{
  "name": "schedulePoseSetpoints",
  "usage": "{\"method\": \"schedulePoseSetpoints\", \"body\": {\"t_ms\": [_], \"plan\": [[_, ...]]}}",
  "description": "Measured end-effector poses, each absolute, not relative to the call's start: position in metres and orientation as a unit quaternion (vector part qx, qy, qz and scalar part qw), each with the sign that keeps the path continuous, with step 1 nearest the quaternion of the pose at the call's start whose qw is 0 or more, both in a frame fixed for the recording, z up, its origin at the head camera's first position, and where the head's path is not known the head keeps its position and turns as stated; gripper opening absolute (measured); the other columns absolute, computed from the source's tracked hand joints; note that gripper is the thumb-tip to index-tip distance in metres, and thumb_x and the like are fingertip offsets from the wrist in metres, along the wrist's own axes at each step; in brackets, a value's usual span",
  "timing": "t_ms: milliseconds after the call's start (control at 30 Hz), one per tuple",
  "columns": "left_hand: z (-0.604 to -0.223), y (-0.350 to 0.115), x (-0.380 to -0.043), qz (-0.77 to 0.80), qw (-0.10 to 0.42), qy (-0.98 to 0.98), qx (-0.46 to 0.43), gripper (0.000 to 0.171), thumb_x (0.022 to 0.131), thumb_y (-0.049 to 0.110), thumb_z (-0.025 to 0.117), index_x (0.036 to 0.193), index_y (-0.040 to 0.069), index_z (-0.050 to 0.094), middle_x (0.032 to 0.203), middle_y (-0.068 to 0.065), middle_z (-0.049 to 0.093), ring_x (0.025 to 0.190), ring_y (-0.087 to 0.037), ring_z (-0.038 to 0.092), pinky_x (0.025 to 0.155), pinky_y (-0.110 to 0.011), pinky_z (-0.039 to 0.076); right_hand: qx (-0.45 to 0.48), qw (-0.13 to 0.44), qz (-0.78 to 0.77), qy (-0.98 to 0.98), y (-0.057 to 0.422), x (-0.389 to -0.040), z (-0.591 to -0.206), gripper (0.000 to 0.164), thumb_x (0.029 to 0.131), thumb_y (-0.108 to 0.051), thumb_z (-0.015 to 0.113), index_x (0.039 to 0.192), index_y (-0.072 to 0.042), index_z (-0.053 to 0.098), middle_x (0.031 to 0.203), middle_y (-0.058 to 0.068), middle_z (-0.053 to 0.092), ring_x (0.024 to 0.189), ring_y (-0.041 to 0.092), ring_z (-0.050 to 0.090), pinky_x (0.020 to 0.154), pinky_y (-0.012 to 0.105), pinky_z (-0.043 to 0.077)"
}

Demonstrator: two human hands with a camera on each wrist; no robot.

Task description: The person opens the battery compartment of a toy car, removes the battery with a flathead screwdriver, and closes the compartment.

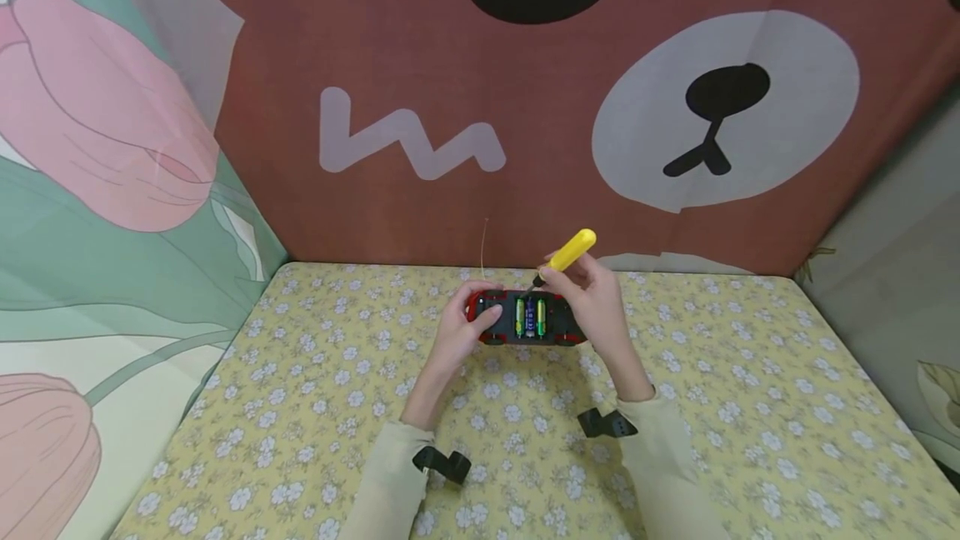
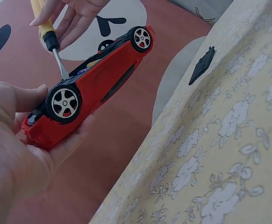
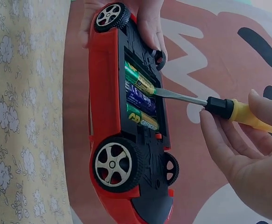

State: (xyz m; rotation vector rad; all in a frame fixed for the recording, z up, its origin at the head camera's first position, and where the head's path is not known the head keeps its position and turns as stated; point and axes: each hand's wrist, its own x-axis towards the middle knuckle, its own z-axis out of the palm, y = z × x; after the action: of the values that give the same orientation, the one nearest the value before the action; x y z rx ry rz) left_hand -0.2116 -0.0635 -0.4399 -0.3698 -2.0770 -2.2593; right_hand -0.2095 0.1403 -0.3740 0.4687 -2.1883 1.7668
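inside one car [image 3: 106, 98], three batteries [image 3: 140, 99]

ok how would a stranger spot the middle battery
Over the flowered table, find the red toy car, its black underside showing. Set into that underside are three batteries, side by side. The middle battery is dark blue-purple; both its neighbours show bright green.

In the right wrist view, the lower green-and-gold cylindrical battery [image 3: 143, 119], seated in the underside of the red plastic toy car [image 3: 108, 95], bears pale lettering that reads "GREENCELL", final letters indistinct, beside a mark appearing to read "GP". The middle blue-purple cylindrical battery [image 3: 141, 99] bears pale characters, not legible. Print on the upper green-and-gold cylindrical battery [image 3: 139, 79]: too small to read
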Motion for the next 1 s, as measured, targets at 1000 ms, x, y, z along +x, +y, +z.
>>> {"method": "schedulePoseSetpoints", "body": {"t_ms": [1000], "plan": [[-0.4399,-0.0641,-0.2110,-0.726,0.009,-0.674,-0.138,0.033,0.098,0.005,0.069,0.131,0.003,0.064,0.134,-0.016,0.060,0.112,-0.027,0.063,0.082,-0.034,0.059,-0.012,0.077,0.712,-0.697,0.1485,-0.2157,-0.3717,0.037,0.106,-0.018,0.062,0.129,0.009,0.056,0.109,0.014,0.067,0.077,0.009,0.072,0.077,0.030,0.061]]}}
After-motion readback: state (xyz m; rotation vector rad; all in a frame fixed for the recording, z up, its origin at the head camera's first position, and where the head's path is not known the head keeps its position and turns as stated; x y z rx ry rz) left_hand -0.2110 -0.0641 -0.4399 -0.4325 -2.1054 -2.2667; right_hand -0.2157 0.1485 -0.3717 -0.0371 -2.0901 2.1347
